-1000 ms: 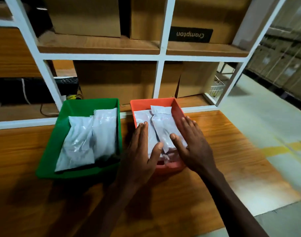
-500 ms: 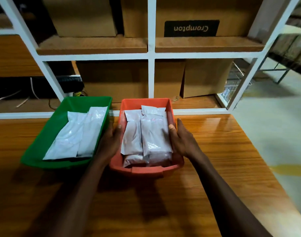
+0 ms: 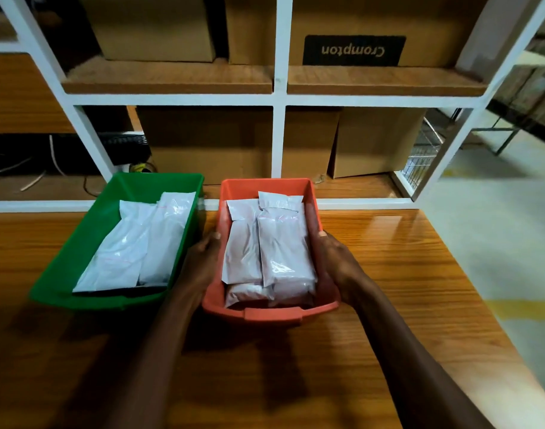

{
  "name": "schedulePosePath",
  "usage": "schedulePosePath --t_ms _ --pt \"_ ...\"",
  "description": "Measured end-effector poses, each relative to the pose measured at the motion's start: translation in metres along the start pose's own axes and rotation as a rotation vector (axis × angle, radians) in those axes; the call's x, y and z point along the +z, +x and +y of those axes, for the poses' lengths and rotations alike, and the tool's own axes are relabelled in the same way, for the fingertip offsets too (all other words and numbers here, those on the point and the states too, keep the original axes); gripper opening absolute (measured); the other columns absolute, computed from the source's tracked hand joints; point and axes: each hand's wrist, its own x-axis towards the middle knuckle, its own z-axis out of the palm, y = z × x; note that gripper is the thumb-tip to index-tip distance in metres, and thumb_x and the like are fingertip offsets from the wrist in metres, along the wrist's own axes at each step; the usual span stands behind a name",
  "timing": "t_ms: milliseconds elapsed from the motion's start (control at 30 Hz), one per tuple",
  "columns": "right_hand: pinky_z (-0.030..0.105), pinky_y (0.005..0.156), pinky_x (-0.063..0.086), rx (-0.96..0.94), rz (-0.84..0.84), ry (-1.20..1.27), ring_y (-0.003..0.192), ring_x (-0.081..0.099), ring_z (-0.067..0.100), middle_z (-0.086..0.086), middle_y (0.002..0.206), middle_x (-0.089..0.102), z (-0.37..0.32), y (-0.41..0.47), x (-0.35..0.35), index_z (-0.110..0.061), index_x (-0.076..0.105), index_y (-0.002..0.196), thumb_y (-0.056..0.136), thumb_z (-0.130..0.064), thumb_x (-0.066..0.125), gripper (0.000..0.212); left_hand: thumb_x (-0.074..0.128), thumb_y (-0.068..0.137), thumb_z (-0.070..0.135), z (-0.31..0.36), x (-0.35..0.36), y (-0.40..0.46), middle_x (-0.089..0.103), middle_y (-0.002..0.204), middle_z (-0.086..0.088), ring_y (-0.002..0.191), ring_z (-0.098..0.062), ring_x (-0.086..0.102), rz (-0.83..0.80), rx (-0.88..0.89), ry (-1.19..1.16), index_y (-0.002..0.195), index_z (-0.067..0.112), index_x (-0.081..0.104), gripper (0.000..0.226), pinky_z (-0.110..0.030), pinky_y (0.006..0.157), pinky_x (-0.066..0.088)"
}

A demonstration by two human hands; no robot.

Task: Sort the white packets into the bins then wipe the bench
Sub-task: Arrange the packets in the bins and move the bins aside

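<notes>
An orange bin (image 3: 266,314) sits in the middle of the wooden bench (image 3: 388,305), filled with several white packets (image 3: 280,252). My left hand (image 3: 200,264) grips its left wall and my right hand (image 3: 339,267) grips its right wall, thumbs over the rim. To the left lies a green bin (image 3: 76,264), set at an angle, holding two white packets (image 3: 135,249) side by side. No loose packets show on the bench.
A white-framed shelf unit (image 3: 277,137) stands right behind the bins, stacked with cardboard boxes (image 3: 376,140); one box bears an upside-down Crompton label (image 3: 353,51). Cables and a dark device (image 3: 122,144) lie at the left. The bench ends at the right, above grey floor (image 3: 497,230).
My hands left the packets in the orange bin and took hold of its two side walls. The view shifted, so both bins now sit more centrally.
</notes>
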Motion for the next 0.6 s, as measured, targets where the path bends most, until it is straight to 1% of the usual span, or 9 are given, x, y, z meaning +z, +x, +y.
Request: schedulePosePath --t_ms 67,133,200,267,333,400,467,533,600 --pt "0.025 0.067 0.049 0.031 0.018 -0.037 0.098 0.068 0.01 -0.007 0.11 0.072 -0.003 0.002 -0.005 -0.027 0.069 0.115 0.103 -0.051 0.035 0.043 0.045 0.102 0.043 -0.001 0.002 0.002 0.066 0.125 -0.008 0.112 -0.026 0.062 -0.018 -0.009 -0.034 0.128 0.018 0.064 0.041 -0.033 0.095 0.047" --pt "0.028 0.067 0.047 0.035 0.043 -0.071 0.097 0.067 0.011 -0.007 0.107 0.072 -0.005 0.001 -0.013 -0.027 0.069 0.113 0.103 -0.051 0.035 0.044 0.045 0.101 0.046 0.0 0.007 0.003 0.068 0.122 -0.007 0.109 -0.027 0.065 -0.028 -0.007 -0.063 0.125 0.022 0.065 0.039 -0.044 0.1 0.049" --pt "0.029 0.071 0.05 0.038 0.058 -0.044 0.099 0.068 0.013 -0.006 0.106 0.073 -0.007 -0.001 -0.024 -0.027 0.071 0.107 0.102 -0.049 0.035 0.042 0.045 0.102 0.044 0.005 0.016 0.001 0.069 0.118 -0.004 0.107 -0.027 0.065 -0.051 0.003 -0.093 0.123 0.024 0.065 0.036 -0.046 0.1 0.05" --pt "0.021 0.067 0.05 0.037 0.081 -0.019 0.091 0.067 0.007 -0.009 0.098 0.072 -0.009 -0.004 -0.041 -0.025 0.07 0.097 0.104 -0.043 0.036 0.039 0.043 0.104 0.041 0.013 0.03 -0.003 0.067 0.111 0.002 0.106 -0.024 0.065 -0.069 0.027 -0.11 0.121 0.027 0.064 0.031 -0.04 0.097 0.051" --pt "0.011 0.051 0.044 0.026 0.096 -0.035 0.073 0.062 -0.004 -0.016 0.083 0.068 -0.01 -0.008 -0.06 -0.023 0.067 0.09 0.106 -0.035 0.036 0.036 0.041 0.105 0.038 0.023 0.044 -0.011 0.065 0.111 0.005 0.108 -0.02 0.063 -0.085 0.051 -0.125 0.127 0.023 0.061 0.034 -0.03 0.088 0.051" --pt "0.013 0.047 0.044 0.029 0.097 -0.047 0.064 0.064 -0.003 -0.013 0.074 0.071 -0.01 -0.011 -0.082 -0.021 0.068 0.09 0.105 -0.034 0.039 0.035 0.04 0.105 0.034 0.033 0.063 -0.017 0.065 0.123 0.001 0.109 -0.018 0.062 -0.113 0.051 -0.167 0.135 0.019 0.056 0.037 -0.028 0.087 0.05" --pt "0.015 0.051 0.046 0.033 0.105 -0.07 0.066 0.066 -0.001 -0.009 0.08 0.074 -0.01 -0.014 -0.097 -0.019 0.071 0.095 0.103 -0.035 0.042 0.033 0.039 0.106 0.032 0.039 0.079 -0.021 0.063 0.127 -0.005 0.107 -0.019 0.061 -0.131 0.052 -0.195 0.139 0.015 0.053 0.039 -0.028 0.087 0.049" --pt "0.014 0.049 0.044 0.027 0.132 -0.102 0.065 0.064 -0.004 -0.008 0.083 0.074 -0.005 -0.013 -0.12 -0.017 0.071 0.098 0.103 -0.033 0.042 0.033 0.039 0.106 0.029 0.046 0.103 -0.026 0.063 0.12 -0.004 0.099 -0.017 0.06 -0.14 0.068 -0.21 0.137 0.014 0.054 0.038 -0.022 0.072 0.048" --pt "0.016 0.05 0.045 0.059 0.142 -0.095 0.073 0.066 0.003 -0.007 0.085 0.074 -0.002 -0.012 -0.147 -0.017 0.07 0.1 0.103 -0.033 0.043 0.032 0.039 0.106 0.027 0.055 0.129 -0.03 0.065 0.117 -0.006 0.091 -0.016 0.061 -0.151 0.065 -0.241 0.135 0.014 0.056 0.035 -0.018 0.065 0.047"
